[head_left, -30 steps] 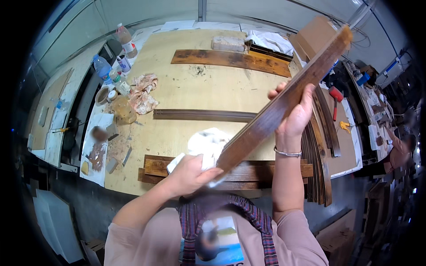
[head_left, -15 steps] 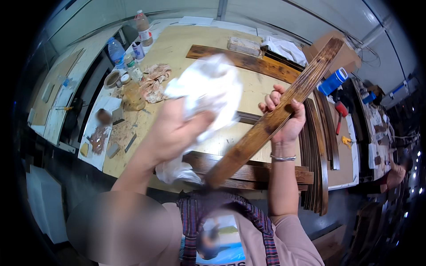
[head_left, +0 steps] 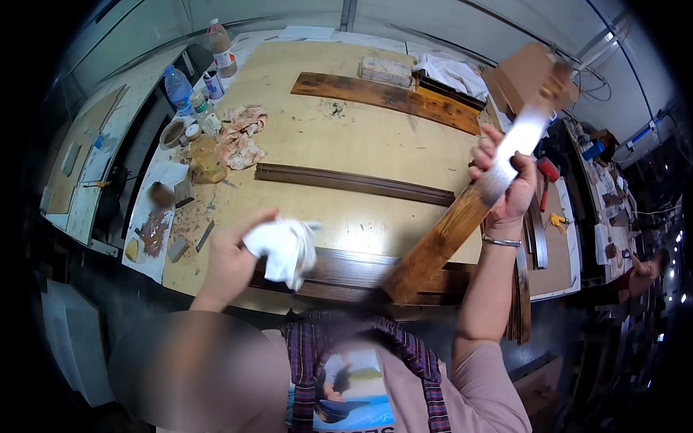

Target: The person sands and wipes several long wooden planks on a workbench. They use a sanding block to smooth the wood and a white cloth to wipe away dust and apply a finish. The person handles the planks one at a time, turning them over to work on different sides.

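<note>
My left hand (head_left: pixel 232 254) grips a bunched white cloth (head_left: pixel 284 251) above the near left part of the worktable. My right hand (head_left: pixel 514 186) is wrapped round a long brown wooden board (head_left: pixel 442 244), held up at a slant, its lower end near my apron and its far end at the upper right. Light glares off the board's upper half, and the far tip is blurred. Cloth and board are apart. Under them, dark stained boards (head_left: pixel 346 268) lie along the table's near edge.
A dark grooved strip (head_left: pixel 354 183) crosses the table's middle, with a stained plank (head_left: pixel 390 103) farther back. Bottles (head_left: pixel 178 89), a stained rag (head_left: pixel 242 137) and a jar (head_left: pixel 208 159) stand at left. A red mallet (head_left: pixel 546 180) and yellow clamp (head_left: pixel 556 222) lie at right.
My left hand has moved left and down with the cloth, away from the board. My right hand and the board have shifted right, and the board's upper face now catches bright light.
</note>
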Demonstrator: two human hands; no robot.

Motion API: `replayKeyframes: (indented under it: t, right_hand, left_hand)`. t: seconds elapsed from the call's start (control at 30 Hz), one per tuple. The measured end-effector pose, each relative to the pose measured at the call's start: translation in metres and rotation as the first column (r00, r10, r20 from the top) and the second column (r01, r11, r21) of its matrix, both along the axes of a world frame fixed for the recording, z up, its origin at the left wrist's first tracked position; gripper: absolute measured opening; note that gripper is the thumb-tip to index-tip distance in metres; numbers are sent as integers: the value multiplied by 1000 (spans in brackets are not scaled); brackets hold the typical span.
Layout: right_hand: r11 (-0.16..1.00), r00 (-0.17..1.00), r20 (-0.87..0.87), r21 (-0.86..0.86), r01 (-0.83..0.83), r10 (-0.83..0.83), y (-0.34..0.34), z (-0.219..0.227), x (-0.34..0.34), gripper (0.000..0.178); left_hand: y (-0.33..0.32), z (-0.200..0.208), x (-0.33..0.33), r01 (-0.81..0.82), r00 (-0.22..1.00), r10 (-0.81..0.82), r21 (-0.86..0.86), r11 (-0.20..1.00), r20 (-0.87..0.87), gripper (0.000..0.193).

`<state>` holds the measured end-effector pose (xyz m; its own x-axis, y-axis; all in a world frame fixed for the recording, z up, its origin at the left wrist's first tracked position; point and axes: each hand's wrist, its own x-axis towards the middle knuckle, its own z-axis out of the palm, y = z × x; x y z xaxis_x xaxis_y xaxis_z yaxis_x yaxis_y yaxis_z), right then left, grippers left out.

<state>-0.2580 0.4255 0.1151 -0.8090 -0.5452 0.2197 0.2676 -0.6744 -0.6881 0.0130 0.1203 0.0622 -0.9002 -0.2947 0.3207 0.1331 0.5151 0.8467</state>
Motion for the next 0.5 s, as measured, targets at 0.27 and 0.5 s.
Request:
replayKeyframes:
  t: [0.27,0.5]
  right_hand:
    - [786,848,109,330,-523,519,-21,-61,18,58]
    - [473,774,172,705,-528,609,-31,-58,103,73]
  left_hand:
    - [47,46,-63,135,880,-227,-238,962,-417,49]
    - [47,-4,-102,-105,935,-157,-673,732,-317,52]
